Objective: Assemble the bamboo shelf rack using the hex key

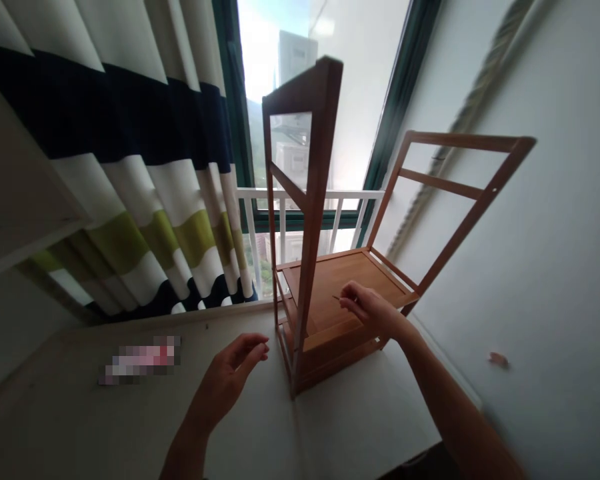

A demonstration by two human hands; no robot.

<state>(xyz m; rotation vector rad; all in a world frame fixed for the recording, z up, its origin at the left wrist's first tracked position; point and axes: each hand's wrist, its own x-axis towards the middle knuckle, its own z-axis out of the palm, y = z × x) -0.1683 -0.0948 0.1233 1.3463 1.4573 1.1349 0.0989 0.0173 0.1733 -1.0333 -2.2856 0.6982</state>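
A brown wooden rack (pixel 313 220) stands upright by the window, with tall frames at both ends and a flat shelf panel (pixel 350 283) between them. My right hand (pixel 367 307) is over the near part of the shelf panel, its fingers pinched on a small thin pin-like piece (pixel 336 297) whose tip sticks out to the left. What exactly this piece is cannot be made out. Lower and to the left, my left hand (pixel 230 373) is beside the rack's near leg, apart from it. Its fingers are curled together, and anything in them is hidden.
Striped curtains (pixel 130 167) hang at the left, and a white railing (pixel 350 195) runs before the window. On the floor (pixel 240 440) at the left lies a pixelated pink and white item (pixel 143 360). A white wall (pixel 555 267) borders the right, with a small pinkish object (pixel 499 360) low down.
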